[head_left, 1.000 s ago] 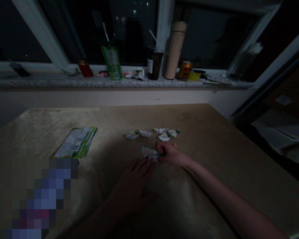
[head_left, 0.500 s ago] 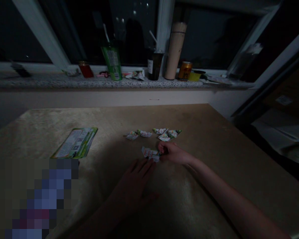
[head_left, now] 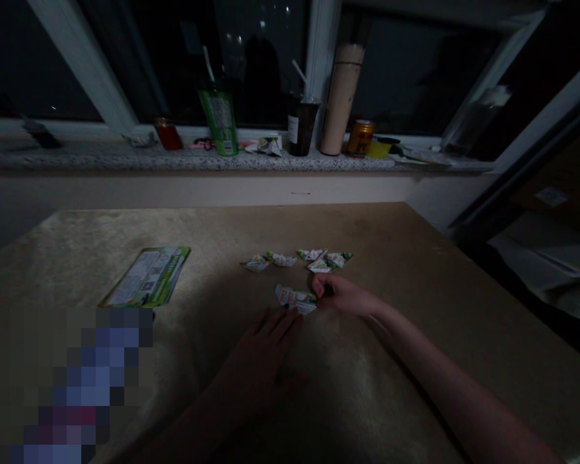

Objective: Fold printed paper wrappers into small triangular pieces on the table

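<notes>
A small printed wrapper (head_left: pixel 294 298), white and green with orange lettering, lies flattened on the table. My left hand (head_left: pixel 265 345) rests palm down in shadow, fingers outstretched, its fingertips on the wrapper's near edge. At the wrapper's right end is my right hand (head_left: pixel 341 295), thumb and fingers curled together. Whether they pinch its edge is hidden. Just beyond sit several folded pieces of similar printed material: one piece (head_left: pixel 257 261) at left, another (head_left: pixel 283 259) beside it, and a cluster (head_left: pixel 325 260) behind my right hand.
A green printed packet (head_left: pixel 147 277) lies at left on the brown table (head_left: pixel 391 238). Along the windowsill (head_left: pixel 145 159) stand a red jar (head_left: pixel 168 134), a green cup (head_left: pixel 220 122), a dark cup (head_left: pixel 300 129), a tall flask (head_left: pixel 341 100) and an orange can (head_left: pixel 360 138). A pixelated patch covers the lower left.
My right hand has shifted slightly to the right, uncovering more of the wrapper's right end. My left hand stays in place.
</notes>
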Motion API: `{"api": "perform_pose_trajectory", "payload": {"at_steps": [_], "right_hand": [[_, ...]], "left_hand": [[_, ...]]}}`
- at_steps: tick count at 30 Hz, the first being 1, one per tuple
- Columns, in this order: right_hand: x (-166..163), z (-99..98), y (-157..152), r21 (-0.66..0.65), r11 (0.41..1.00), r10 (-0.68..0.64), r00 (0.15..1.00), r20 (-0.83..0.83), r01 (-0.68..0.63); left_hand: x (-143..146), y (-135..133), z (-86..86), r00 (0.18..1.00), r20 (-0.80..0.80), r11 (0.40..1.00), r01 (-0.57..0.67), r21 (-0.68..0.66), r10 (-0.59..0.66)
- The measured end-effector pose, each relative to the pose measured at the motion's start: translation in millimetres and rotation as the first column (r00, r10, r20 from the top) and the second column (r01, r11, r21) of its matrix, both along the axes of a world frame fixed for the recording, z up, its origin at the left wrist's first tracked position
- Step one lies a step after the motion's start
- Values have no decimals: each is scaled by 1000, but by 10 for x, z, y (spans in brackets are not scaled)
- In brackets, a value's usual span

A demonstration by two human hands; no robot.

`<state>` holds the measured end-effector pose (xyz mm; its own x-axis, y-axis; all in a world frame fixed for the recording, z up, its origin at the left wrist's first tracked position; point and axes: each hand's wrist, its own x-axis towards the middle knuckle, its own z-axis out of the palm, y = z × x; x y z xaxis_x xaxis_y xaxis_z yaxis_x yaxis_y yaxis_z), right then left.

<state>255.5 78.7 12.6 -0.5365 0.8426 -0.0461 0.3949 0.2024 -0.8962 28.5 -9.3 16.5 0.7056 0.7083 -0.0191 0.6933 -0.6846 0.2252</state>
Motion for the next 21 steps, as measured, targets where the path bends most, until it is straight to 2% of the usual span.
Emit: {"api": "perform_pose_trajectory", "payload": {"at_steps": [21], "right_hand": [[24, -39, 27, -20, 1000, 2, 999, -48, -3]], "left_hand": [[6, 6, 25, 1000, -27, 1000, 1, -15, -2]]}}
